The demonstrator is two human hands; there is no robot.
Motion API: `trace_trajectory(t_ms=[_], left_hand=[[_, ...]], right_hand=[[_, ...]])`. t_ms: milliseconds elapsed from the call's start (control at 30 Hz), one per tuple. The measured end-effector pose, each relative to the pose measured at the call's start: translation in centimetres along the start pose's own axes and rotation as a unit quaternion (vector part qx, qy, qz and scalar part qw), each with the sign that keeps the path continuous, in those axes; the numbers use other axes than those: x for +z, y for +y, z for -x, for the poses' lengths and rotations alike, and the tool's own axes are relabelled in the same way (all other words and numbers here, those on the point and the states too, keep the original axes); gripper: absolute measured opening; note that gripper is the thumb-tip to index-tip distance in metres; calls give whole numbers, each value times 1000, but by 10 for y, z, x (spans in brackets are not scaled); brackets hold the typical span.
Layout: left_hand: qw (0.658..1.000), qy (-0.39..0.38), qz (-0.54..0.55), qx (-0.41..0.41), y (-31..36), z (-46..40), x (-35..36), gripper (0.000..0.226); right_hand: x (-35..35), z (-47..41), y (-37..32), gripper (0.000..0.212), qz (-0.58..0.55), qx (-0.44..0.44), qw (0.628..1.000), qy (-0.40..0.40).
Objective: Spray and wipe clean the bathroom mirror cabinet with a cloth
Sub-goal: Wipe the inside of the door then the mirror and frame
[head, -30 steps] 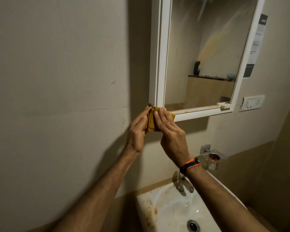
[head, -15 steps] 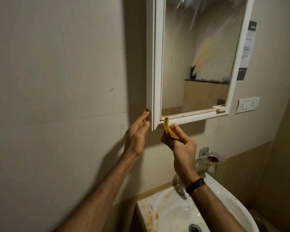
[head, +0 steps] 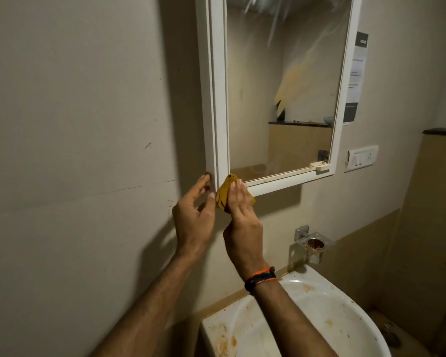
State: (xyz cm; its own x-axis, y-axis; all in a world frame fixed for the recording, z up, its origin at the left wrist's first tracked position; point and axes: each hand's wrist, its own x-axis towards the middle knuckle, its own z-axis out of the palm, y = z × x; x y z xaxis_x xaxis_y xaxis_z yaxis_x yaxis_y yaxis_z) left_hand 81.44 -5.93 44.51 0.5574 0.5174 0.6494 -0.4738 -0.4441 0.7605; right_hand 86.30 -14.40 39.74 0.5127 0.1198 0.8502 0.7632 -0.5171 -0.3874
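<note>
While the right hand [head: 238, 215] is pressing a folded yellow cloth [head: 223, 193] flat against the lower left corner of the mirror cabinet [head: 218, 99], its fingers are lying straight and together over the fabric, fingertips pointing up toward the glass. The cloth is showing mostly between the two hands, its longer side running up and down along the cabinet's corner. The left hand [head: 195, 215] is standing just beside it, fingers extended and slightly spread, holding nothing, the fingertips reaching the cabinet's outer left edge; whether they are touching it I cannot tell. The cabinet is hanging upright above both hands, its long axis vertical, its mirror front facing the person and streaked with a yellowish smear high above the right hand. Bare wall [head: 75, 124] is stretching wide to the left of the left hand. The frame's bottom edge is running off to the right of the right hand toward a switch plate [head: 361, 158]. Below the right wrist, which is wearing a dark and orange band [head: 260, 278], a stained white basin [head: 319, 313] is sitting, with a metal holder [head: 310, 244] on the wall near it.
</note>
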Motion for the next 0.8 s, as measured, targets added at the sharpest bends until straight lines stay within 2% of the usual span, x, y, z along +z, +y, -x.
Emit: trace_trajectory(t_ms=[100, 233, 367, 433, 533, 667, 800], left_hand=[[999, 21, -22, 12, 0, -1, 3, 42], [999, 39, -21, 14, 0, 1, 7, 45], [998, 46, -23, 19, 0, 1, 9, 46], [998, 49, -27, 17, -1, 1, 9, 45], [999, 45, -22, 14, -5, 0, 10, 44], [998, 60, -28, 9, -6, 0, 14, 43], [997, 68, -37, 17, -5, 0, 12, 43]], right_hand=[[-13, -17, 34, 96, 31, 57, 998, 15], [-34, -42, 72, 87, 38, 142, 989, 23], [-35, -46, 66, 86, 32, 165, 986, 24], [-25, -36, 47, 87, 24, 151, 988, 26], [-9, -15, 19, 90, 29, 81, 996, 9], [-11, -10, 21, 85, 42, 16, 999, -8], [-27, -27, 53, 87, 50, 61, 997, -10]])
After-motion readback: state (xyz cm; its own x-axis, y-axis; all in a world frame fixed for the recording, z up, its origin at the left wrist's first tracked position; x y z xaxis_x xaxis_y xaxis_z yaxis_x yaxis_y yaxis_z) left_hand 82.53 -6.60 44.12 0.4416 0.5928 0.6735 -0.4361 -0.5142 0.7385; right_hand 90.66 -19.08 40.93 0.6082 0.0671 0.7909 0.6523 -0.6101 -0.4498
